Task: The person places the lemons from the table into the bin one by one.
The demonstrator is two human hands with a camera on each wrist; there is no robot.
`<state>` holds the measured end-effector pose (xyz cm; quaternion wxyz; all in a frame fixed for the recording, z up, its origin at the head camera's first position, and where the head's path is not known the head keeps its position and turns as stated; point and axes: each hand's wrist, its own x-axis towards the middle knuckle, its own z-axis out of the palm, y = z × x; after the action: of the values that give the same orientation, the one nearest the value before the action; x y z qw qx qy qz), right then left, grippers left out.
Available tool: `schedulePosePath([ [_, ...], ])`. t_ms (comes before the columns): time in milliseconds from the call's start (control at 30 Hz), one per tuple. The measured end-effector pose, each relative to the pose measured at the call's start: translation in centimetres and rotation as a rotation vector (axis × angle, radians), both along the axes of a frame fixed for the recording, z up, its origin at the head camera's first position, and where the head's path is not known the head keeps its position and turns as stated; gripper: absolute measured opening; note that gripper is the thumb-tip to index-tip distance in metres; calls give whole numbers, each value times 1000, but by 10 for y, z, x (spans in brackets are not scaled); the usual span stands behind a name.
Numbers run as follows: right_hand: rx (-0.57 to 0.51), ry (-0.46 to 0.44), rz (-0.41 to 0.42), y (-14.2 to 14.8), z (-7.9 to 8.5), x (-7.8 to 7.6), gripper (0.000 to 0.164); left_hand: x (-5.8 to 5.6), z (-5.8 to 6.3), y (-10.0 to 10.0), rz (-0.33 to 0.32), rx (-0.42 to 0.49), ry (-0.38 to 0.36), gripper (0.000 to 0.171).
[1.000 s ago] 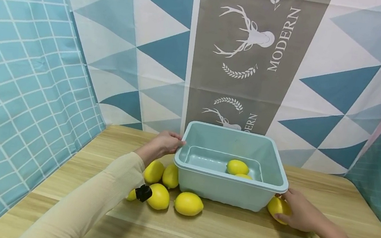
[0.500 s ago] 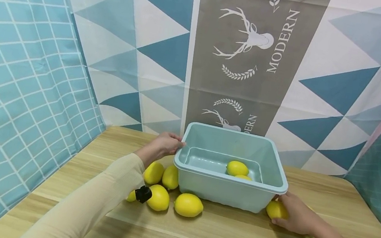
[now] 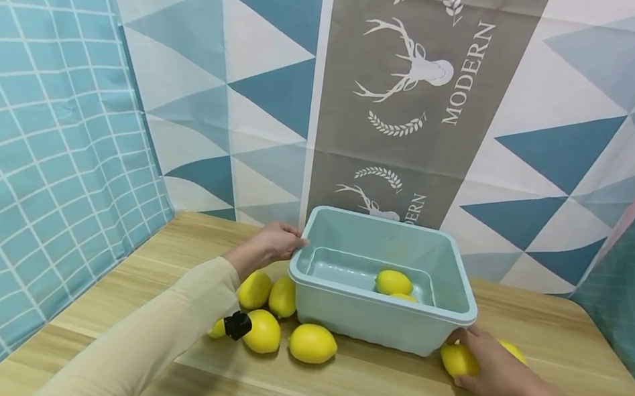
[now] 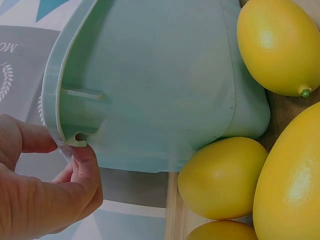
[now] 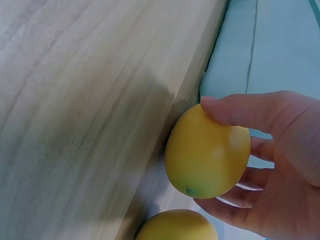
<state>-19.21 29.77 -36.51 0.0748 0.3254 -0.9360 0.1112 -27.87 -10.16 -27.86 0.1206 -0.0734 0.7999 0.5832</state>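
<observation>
A pale blue-green plastic bin (image 3: 362, 316) stands on the wooden table with two lemons inside, one lemon (image 3: 393, 282) in full sight and the other partly behind the front wall. My left hand (image 3: 277, 241) pinches the bin's rim at its left side; the left wrist view shows thumb and fingers at the rim's corner. Beside the bin's right end, my right hand (image 3: 491, 368) has thumb and fingers around a lemon (image 5: 207, 152). Another lemon (image 3: 513, 351) lies just behind that hand.
Several lemons (image 3: 312, 344) lie by the bin's left and front-left side, some partly covered by the left sleeve. A patterned backdrop (image 3: 268, 116) rises behind the table, with a blue tiled sheet (image 3: 27, 137) on the left.
My right hand has shifted slightly left and down with its fingers closing around the lemon, exposing another lemon behind it. My left hand stays on the bin's rim.
</observation>
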Motion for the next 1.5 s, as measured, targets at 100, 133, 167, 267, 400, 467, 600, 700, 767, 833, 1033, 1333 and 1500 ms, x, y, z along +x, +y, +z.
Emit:
schedulePosePath([
  [100, 28, -36, -8, -2, 0, 5, 51, 0, -1, 0, 0, -1, -1, 34],
  [133, 36, -59, -15, -2, 0, 7, 52, 0, -1, 0, -1, -2, 0, 34],
  [167, 46, -71, -20, -3, 0, 10, 52, 0, -2, 0, -2, -4, 2, 34],
  [267, 63, -72, -1, -5, 0, 18, 53, 0, -2, 0, -5, -2, 0, 35],
  [400, 81, -65, 22, -10, 0, 26, 56, -1, -2, 0, -6, -11, 0, 36],
  [467, 96, -62, 20, -13, 0, 29, 56, 0, -1, 0, -2, -17, -1, 35],
  [600, 132, -49, 1, -17, 2, 34, 56, 0, 1, 0, -3, -13, 0, 35],
  [700, 151, -46, -14, -18, 2, 35, 56, 1, 1, -1, 0, -11, 2, 35],
  [767, 151, -58, -9, -17, 2, 35, 55, 0, 0, -1, 0, -11, 1, 35],
  [833, 147, -75, 1, -16, 1, 35, 55, 0, 0, -1, 0, -9, 1, 34],
  [1033, 143, -92, 15, -13, -1, 36, 56, -1, -1, -1, 1, -1, 0, 33],
  [1333, 151, -164, 53, -11, 0, 35, 55, 1, -3, -2, -7, -14, 31, 34],
  [1500, 170, -200, 94, -11, 1, 37, 54, 0, -3, -2, 1, 3, 31, 36],
])
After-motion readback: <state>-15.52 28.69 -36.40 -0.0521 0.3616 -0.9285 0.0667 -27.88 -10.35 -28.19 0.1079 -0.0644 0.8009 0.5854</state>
